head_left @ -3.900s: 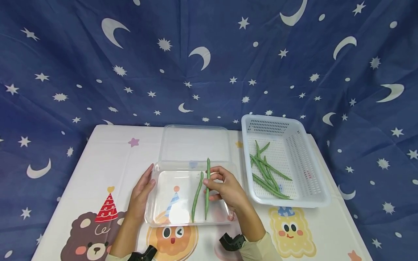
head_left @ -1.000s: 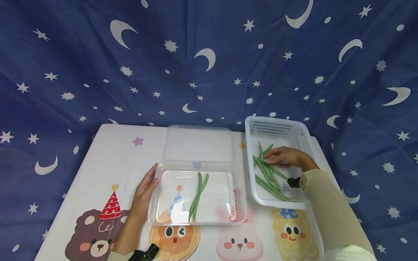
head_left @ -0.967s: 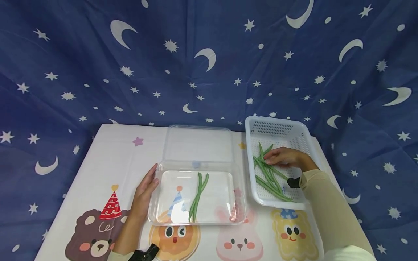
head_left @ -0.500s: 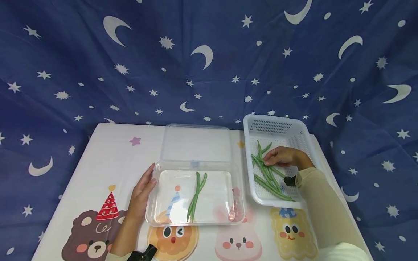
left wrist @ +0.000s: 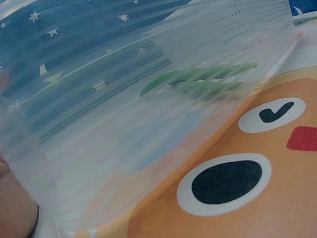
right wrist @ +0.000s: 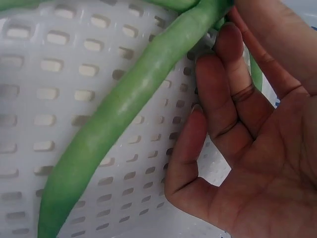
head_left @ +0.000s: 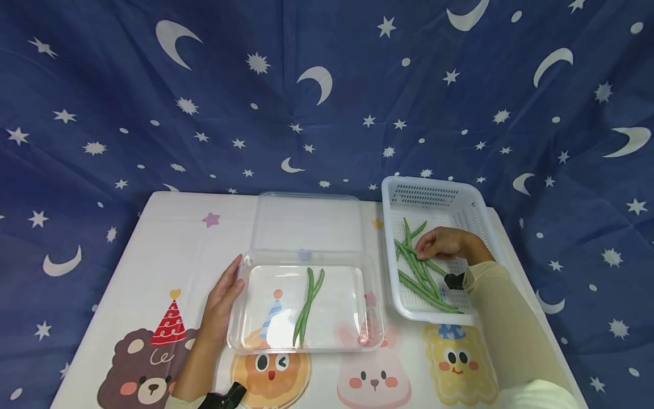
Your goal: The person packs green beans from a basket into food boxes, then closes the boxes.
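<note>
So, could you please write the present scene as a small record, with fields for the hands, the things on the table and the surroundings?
Left hand: rests against the left side of the clear plastic container
Right hand: in the pale perforated basket, pinching a green bean
Container contents: two green beans, crossing
Clear lid: behind the container
Basket contents: several green beans, some overlapping
Tablecloth: white, cartoon print
Backdrop: navy, moons and stars

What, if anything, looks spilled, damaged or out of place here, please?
Nothing stands out: two green beans lie crossed inside the clear container, the other beans lie loosely in the white basket, and I see no spill or damage.
</note>
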A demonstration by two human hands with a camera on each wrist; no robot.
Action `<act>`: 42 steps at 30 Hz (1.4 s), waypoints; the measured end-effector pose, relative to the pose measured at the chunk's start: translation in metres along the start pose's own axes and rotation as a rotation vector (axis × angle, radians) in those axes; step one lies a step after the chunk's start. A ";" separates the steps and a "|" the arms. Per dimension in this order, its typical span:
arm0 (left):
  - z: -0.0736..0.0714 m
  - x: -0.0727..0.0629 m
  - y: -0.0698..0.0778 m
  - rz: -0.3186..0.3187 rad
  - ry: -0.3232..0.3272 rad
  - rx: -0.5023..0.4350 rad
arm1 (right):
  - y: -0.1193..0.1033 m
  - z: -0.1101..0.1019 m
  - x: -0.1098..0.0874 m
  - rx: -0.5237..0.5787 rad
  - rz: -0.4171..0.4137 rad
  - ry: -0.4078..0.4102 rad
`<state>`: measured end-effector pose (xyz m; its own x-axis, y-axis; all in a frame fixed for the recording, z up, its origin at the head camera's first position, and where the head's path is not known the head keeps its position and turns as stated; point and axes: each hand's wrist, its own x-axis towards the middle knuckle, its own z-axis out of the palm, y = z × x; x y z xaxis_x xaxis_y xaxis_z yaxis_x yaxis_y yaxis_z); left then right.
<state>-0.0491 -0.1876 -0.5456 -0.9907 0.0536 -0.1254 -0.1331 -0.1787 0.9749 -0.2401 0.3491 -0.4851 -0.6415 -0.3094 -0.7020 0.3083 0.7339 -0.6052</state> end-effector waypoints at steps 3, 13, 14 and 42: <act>0.000 0.000 0.001 0.001 0.003 -0.005 | -0.001 -0.001 0.001 -0.004 -0.015 -0.006; 0.000 0.000 0.000 -0.002 -0.003 -0.024 | 0.002 -0.001 0.000 -0.004 -0.048 -0.006; -0.001 0.000 0.000 -0.001 -0.002 -0.020 | 0.004 -0.001 0.001 0.000 -0.055 -0.005; -0.001 0.001 -0.001 0.015 -0.013 -0.020 | -0.029 0.021 -0.055 0.096 -0.155 0.141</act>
<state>-0.0497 -0.1885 -0.5465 -0.9921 0.0637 -0.1080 -0.1187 -0.1988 0.9728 -0.1995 0.3324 -0.4369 -0.7764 -0.3211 -0.5423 0.2596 0.6211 -0.7395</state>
